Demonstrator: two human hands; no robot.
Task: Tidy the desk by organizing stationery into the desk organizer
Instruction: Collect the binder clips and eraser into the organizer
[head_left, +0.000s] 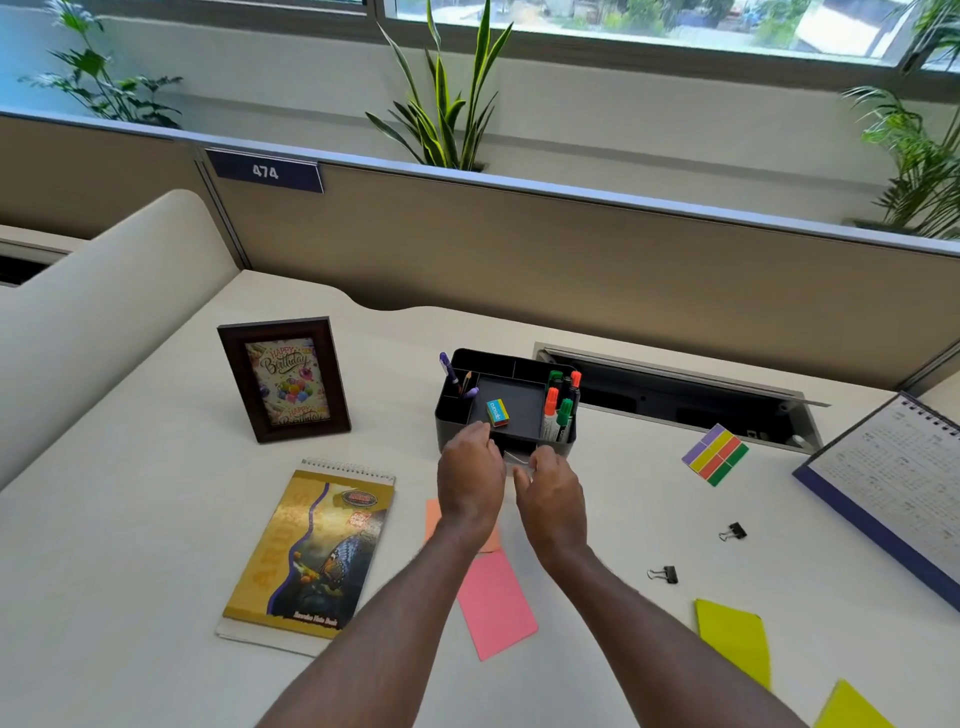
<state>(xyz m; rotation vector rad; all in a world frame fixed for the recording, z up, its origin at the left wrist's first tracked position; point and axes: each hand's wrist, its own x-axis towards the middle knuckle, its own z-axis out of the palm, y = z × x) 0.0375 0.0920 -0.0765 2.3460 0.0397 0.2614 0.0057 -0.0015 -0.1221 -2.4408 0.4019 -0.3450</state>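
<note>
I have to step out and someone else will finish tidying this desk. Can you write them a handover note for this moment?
Hands: left hand and right hand are both at the front of the organizer, beside a small pale piece; grips unclear.
Done: eraser in the middle tray, markers on the right, pens on the left.
Left on the desk: near binder clip, far binder clip, pink note, orange note, yellow notes, striped flag pad.

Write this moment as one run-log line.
left hand: at black plastic desk organizer front | right hand: at its front drawer | grips: unclear | loose on cream desk: two black binder clips
</note>
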